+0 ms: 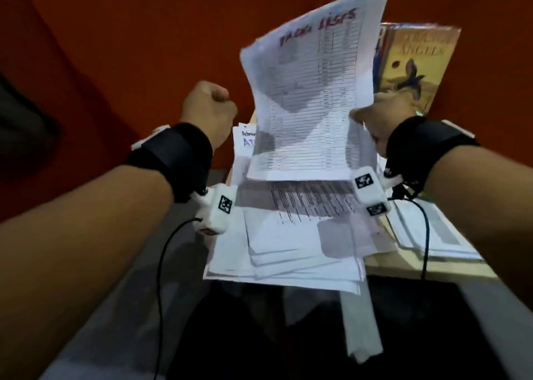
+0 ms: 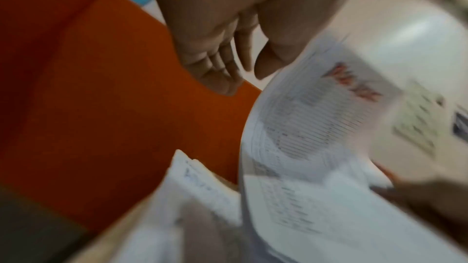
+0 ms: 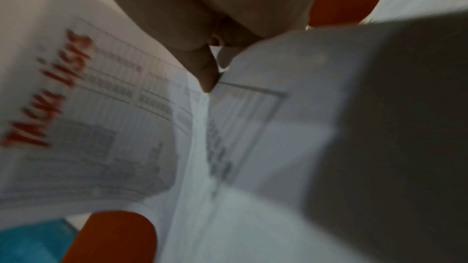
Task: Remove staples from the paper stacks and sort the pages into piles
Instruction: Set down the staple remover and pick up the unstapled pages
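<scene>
1. Centrally, the right hand (image 1: 380,120) pinches the right edge of a raised paper stack (image 1: 311,91) headed in red handwriting.
2. Left hand (image 1: 209,111): fingers curled, holding nothing, just left of the stack.
3. Loose pages (image 1: 288,249) lie below on the table (image 1: 427,270); a book (image 1: 415,62) stands behind.

two hands (image 1: 207,111), two books (image 1: 415,65) — many pages (image 1: 302,244)
</scene>
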`<action>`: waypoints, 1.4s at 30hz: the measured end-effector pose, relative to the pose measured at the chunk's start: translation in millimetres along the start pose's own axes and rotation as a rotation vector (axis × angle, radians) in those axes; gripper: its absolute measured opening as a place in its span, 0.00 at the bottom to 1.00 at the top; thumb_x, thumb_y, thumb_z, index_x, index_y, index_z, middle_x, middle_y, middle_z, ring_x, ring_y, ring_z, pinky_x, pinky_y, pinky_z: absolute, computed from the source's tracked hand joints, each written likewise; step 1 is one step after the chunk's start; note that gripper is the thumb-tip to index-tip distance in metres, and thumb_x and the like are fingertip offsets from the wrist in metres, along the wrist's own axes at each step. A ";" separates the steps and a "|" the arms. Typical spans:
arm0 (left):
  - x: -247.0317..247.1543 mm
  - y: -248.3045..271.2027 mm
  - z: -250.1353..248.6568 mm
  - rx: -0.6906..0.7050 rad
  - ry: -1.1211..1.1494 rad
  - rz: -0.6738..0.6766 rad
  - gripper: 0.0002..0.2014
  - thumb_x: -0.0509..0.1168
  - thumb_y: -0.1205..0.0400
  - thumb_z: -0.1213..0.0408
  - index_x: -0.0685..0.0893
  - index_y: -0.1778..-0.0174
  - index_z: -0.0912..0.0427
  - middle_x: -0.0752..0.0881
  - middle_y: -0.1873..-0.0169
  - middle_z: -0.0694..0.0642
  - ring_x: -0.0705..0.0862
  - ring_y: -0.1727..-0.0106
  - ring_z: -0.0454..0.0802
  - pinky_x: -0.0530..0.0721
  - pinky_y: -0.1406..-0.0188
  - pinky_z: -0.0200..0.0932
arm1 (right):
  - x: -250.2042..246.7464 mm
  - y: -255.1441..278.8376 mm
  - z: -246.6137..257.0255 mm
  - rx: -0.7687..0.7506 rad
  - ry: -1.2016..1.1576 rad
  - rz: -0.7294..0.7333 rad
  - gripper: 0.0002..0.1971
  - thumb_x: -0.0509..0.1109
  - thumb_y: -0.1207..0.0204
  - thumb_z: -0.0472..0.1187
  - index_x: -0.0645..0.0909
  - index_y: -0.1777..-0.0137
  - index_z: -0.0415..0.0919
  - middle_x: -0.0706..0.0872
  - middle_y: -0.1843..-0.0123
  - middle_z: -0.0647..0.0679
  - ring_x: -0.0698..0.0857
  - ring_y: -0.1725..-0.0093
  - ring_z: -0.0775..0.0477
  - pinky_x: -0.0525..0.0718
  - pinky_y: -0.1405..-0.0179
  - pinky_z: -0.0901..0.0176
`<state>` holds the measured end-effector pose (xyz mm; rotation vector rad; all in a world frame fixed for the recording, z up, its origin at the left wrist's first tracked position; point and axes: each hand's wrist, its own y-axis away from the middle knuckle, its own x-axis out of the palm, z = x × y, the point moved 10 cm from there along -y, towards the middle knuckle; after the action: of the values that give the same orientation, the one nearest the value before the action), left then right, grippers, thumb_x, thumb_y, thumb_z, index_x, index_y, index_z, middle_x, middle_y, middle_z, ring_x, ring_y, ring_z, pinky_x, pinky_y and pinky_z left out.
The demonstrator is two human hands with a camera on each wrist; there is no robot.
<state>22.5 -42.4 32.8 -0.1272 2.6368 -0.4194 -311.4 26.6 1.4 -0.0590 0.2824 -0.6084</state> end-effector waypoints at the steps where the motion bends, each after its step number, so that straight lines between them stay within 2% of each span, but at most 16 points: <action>1: 6.3 8.9 4.1 0.034 -0.122 0.101 0.09 0.66 0.17 0.70 0.85 0.44 0.56 0.88 0.51 0.54 0.85 0.51 0.54 0.85 0.54 0.45 | 2.2 -5.8 -6.3 0.060 0.080 0.014 0.07 0.75 0.30 0.39 0.79 0.63 0.46 0.84 0.60 0.46 0.90 0.55 0.43 0.87 0.55 0.55; 3: 31.5 37.2 26.7 0.045 -0.276 0.417 0.04 0.68 0.16 0.68 0.87 0.50 0.56 0.90 0.57 0.52 0.87 0.57 0.53 0.85 0.60 0.44 | 14.6 -9.3 -20.7 0.142 0.336 0.096 0.02 0.69 0.22 0.40 0.82 0.51 0.47 0.86 0.47 0.46 0.85 0.36 0.40 0.84 0.45 0.53; 6: 50.0 79.5 56.1 0.021 -0.415 0.705 0.03 0.70 0.15 0.65 0.89 0.50 0.54 0.93 0.61 0.50 0.90 0.61 0.47 0.88 0.64 0.43 | 39.7 -5.2 -12.7 -0.007 0.865 0.217 0.14 0.58 0.14 0.38 0.82 0.37 0.36 0.83 0.33 0.40 0.81 0.31 0.41 0.81 0.51 0.61; 8: 49.1 92.4 63.9 0.024 -0.413 0.739 0.04 0.70 0.16 0.67 0.89 0.51 0.54 0.91 0.68 0.48 0.87 0.70 0.39 0.84 0.73 0.38 | 47.4 1.2 -12.0 -0.043 1.097 0.265 0.09 0.62 0.17 0.37 0.84 0.51 0.37 0.86 0.40 0.38 0.84 0.37 0.38 0.83 0.67 0.64; 12: 33.8 115.0 66.7 -0.067 -0.235 0.641 0.10 0.65 0.17 0.73 0.87 0.57 0.53 0.92 0.62 0.61 0.85 0.69 0.55 0.84 0.71 0.48 | 48.8 25.6 37.3 -0.372 1.148 0.065 0.17 0.64 0.23 0.32 0.82 0.35 0.35 0.84 0.35 0.33 0.82 0.36 0.32 0.79 0.40 0.51; 14: 25.1 141.9 65.0 -0.261 0.057 0.592 0.12 0.60 0.16 0.77 0.85 0.58 0.61 0.88 0.63 0.64 0.80 0.71 0.57 0.77 0.78 0.41 | 81.7 69.3 48.1 -0.551 1.030 0.307 0.19 0.65 0.23 0.32 0.85 0.36 0.46 0.87 0.36 0.45 0.83 0.37 0.41 0.78 0.38 0.57; 17: 37.8 216.1 67.0 -0.649 0.448 0.768 0.13 0.57 0.14 0.76 0.86 0.57 0.66 0.87 0.69 0.59 0.78 0.78 0.46 0.75 0.85 0.32 | 136.0 147.7 22.0 -0.566 1.004 0.812 0.22 0.63 0.20 0.32 0.82 0.30 0.53 0.84 0.31 0.56 0.80 0.32 0.53 0.74 0.31 0.62; 19: 48.8 272.2 62.8 -0.883 0.630 0.954 0.11 0.59 0.16 0.73 0.88 0.54 0.67 0.89 0.65 0.62 0.84 0.76 0.48 0.84 0.80 0.36 | 155.0 174.8 1.5 -0.564 1.098 0.981 0.26 0.59 0.22 0.29 0.78 0.28 0.54 0.80 0.27 0.57 0.77 0.29 0.50 0.74 0.27 0.52; 21: 57.6 308.5 62.0 -1.021 0.753 1.049 0.13 0.64 0.27 0.73 0.89 0.50 0.71 0.90 0.57 0.69 0.91 0.66 0.57 0.91 0.68 0.45 | 160.7 185.2 -14.4 -0.586 1.178 1.050 0.19 0.57 0.24 0.28 0.80 0.40 0.47 0.85 0.39 0.52 0.82 0.40 0.42 0.80 0.38 0.41; 22: 62.5 320.4 65.9 -1.078 0.801 1.043 0.16 0.64 0.30 0.73 0.88 0.48 0.73 0.91 0.52 0.71 0.92 0.61 0.62 0.92 0.62 0.49 | 158.1 188.9 -20.9 -0.596 1.212 1.073 0.16 0.57 0.24 0.29 0.78 0.43 0.45 0.86 0.43 0.50 0.83 0.44 0.40 0.81 0.41 0.38; 25: 79.1 330.7 82.9 -1.156 0.919 0.945 0.19 0.51 0.19 0.78 0.85 0.42 0.74 0.91 0.47 0.73 0.93 0.51 0.66 0.90 0.49 0.56 | 135.1 198.1 -18.7 -0.522 1.131 1.137 0.22 0.59 0.20 0.31 0.81 0.33 0.52 0.86 0.35 0.60 0.83 0.37 0.55 0.79 0.32 0.56; 28: 89.0 322.1 90.4 -1.175 1.050 0.816 0.22 0.46 0.18 0.81 0.84 0.40 0.74 0.91 0.46 0.72 0.93 0.49 0.65 0.88 0.45 0.57 | 107.7 177.9 -1.0 -0.390 1.004 0.973 0.31 0.57 0.22 0.26 0.77 0.25 0.55 0.80 0.27 0.60 0.77 0.28 0.61 0.69 0.27 0.68; 30: 91.6 313.5 93.7 -1.152 1.099 0.758 0.24 0.44 0.19 0.83 0.85 0.42 0.75 0.92 0.46 0.71 0.93 0.48 0.64 0.86 0.42 0.57 | 104.9 172.7 -3.4 -0.413 1.078 0.890 0.31 0.56 0.22 0.27 0.73 0.22 0.52 0.76 0.23 0.55 0.74 0.25 0.52 0.69 0.24 0.60; 33: 92.3 302.0 93.5 -1.109 1.186 0.699 0.29 0.43 0.27 0.87 0.88 0.43 0.76 0.91 0.43 0.72 0.93 0.45 0.64 0.88 0.40 0.60 | 120.5 200.0 -31.0 -0.404 1.179 1.013 0.28 0.55 0.27 0.28 0.72 0.27 0.42 0.79 0.27 0.44 0.77 0.30 0.38 0.76 0.30 0.42; 38: 85.4 287.2 84.6 -1.059 1.409 0.601 0.32 0.44 0.36 0.84 0.90 0.47 0.78 0.87 0.39 0.77 0.92 0.49 0.71 0.87 0.48 0.68 | 111.0 205.2 -16.5 -0.396 1.100 0.953 0.30 0.56 0.25 0.29 0.72 0.22 0.45 0.77 0.24 0.49 0.76 0.27 0.45 0.72 0.26 0.53; 42: 78.4 275.8 76.8 -0.943 1.508 0.600 0.32 0.54 0.31 0.73 0.82 0.29 0.73 0.82 0.28 0.72 0.83 0.29 0.70 0.80 0.29 0.68 | 108.4 223.1 -20.5 -0.383 1.107 0.976 0.19 0.56 0.33 0.31 0.75 0.45 0.49 0.84 0.43 0.49 0.82 0.44 0.41 0.82 0.41 0.42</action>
<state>-16.8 186.1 -152.7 1.0426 3.6689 1.5222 -108.3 148.2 -75.3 0.0574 1.3998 0.4627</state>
